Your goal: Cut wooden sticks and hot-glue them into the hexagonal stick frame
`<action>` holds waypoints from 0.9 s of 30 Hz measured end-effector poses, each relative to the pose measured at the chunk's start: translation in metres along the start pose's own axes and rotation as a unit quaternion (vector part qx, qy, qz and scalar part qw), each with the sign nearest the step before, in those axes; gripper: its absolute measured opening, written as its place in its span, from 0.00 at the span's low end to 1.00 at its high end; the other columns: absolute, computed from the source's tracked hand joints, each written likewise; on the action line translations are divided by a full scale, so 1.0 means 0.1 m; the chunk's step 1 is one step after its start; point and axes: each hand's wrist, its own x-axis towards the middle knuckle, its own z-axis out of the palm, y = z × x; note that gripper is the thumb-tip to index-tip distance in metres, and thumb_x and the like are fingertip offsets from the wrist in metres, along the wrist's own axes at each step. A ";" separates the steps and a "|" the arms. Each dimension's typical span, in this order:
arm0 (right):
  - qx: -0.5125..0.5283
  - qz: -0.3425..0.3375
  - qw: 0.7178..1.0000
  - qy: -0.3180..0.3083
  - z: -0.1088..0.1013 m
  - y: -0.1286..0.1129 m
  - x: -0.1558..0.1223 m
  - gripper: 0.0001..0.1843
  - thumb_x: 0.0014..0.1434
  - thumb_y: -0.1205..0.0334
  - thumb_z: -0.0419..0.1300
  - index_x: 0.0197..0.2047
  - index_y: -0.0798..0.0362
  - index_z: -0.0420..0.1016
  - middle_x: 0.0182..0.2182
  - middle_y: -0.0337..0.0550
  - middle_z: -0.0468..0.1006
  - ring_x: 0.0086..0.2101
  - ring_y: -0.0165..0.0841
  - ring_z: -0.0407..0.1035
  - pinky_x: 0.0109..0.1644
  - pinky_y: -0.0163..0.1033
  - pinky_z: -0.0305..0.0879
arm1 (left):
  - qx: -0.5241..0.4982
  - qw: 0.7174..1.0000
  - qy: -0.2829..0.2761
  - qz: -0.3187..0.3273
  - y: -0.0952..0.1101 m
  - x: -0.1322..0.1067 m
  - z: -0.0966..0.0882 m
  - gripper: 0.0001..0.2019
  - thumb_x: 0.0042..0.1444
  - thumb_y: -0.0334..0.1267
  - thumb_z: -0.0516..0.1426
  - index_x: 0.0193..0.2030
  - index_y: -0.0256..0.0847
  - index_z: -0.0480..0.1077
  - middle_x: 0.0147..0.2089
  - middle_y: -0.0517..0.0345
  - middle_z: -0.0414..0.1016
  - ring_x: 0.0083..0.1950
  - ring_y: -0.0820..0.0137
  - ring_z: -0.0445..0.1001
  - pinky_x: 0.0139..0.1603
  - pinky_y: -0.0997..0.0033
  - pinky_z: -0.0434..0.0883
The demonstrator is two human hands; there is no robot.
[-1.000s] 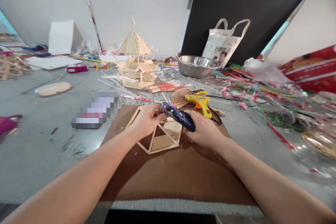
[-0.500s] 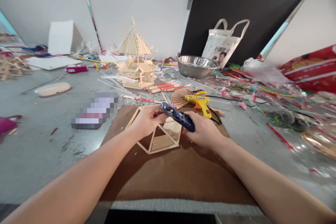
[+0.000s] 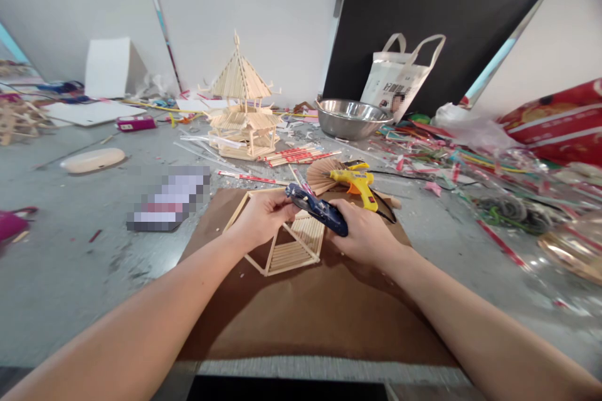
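Over the stick frame (image 3: 291,252) on the brown paper (image 3: 305,319), the right hand (image 3: 364,235) is clamped on blue cutters (image 3: 318,208); the left hand (image 3: 260,217) pinches at their tip. Fingers that close risk a nick.

White walls (image 3: 263,6), grey floor (image 3: 56,263) (littered).
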 end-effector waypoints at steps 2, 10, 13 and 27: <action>0.004 0.001 1.000 -0.001 0.00 0.00 0.00 0.23 0.47 0.59 0.52 0.49 0.54 0.62 0.38 0.46 0.73 0.35 0.37 0.67 0.34 0.36 0.56 | 0.006 1.000 0.000 -0.004 -0.01 0.00 0.00 0.09 0.50 0.38 0.52 0.26 0.34 0.68 0.25 0.60 0.67 0.29 0.75 0.65 0.32 0.75 0.64; -0.005 0.006 1.000 -0.013 -0.01 -0.02 0.00 0.21 0.47 0.61 0.51 0.46 0.54 0.63 0.35 0.45 0.74 0.33 0.36 0.67 0.32 0.35 0.55 | 0.005 1.000 0.006 -0.016 -0.04 0.00 0.01 0.10 0.49 0.39 0.52 0.25 0.35 0.67 0.23 0.61 0.66 0.27 0.75 0.65 0.31 0.75 0.64; -0.011 0.000 1.000 -0.011 0.00 -0.02 0.00 0.19 0.47 0.61 0.51 0.44 0.54 0.63 0.33 0.44 0.74 0.31 0.35 0.67 0.31 0.35 0.54 | 0.004 1.000 0.012 -0.023 -0.03 0.00 0.01 0.10 0.49 0.39 0.52 0.24 0.35 0.67 0.22 0.61 0.65 0.26 0.76 0.64 0.30 0.76 0.63; -0.041 0.001 0.999 -0.028 0.01 0.00 0.02 0.13 0.47 0.60 0.50 0.37 0.54 0.63 0.29 0.45 0.74 0.29 0.36 0.68 0.29 0.35 0.52 | 0.052 0.998 0.008 -0.034 -0.02 0.00 0.00 0.11 0.50 0.39 0.51 0.26 0.34 0.67 0.21 0.61 0.66 0.25 0.76 0.63 0.29 0.76 0.62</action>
